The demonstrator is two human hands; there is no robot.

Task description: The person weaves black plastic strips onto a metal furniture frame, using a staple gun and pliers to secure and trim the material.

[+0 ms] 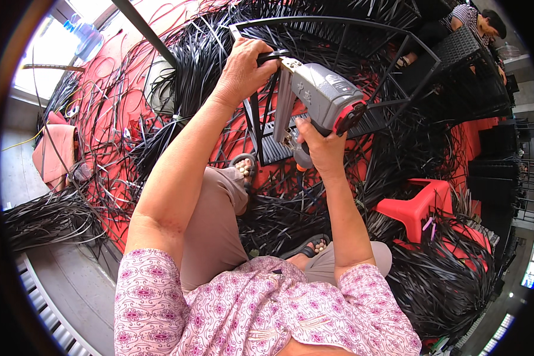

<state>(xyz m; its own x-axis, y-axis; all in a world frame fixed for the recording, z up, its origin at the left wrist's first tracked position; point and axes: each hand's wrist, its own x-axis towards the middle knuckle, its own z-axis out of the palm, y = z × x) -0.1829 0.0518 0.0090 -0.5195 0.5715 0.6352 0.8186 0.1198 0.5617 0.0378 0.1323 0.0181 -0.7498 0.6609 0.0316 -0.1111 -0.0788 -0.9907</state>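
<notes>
My right hand (323, 148) is wrapped round the handle of a grey air stapler (326, 92) with a red-rimmed end cap. The stapler's nose points up and left, close to my left fingers. My left hand (246, 68) is closed on a short black plastic strip (273, 56) at a corner of a black metal furniture frame (314, 20). This frame lies tilted in front of me, with slatted or woven black strips (275, 151) across its lower part. Whether the nose touches the strip is hard to tell.
Loose black strips (190, 83) lie in heaps over the red floor covering (115, 110). A red plastic stool (418, 204) stands at the right. At the far right, another person (466, 24) sits near black woven furniture (463, 53). A large clear bottle (88, 40) is at the far left.
</notes>
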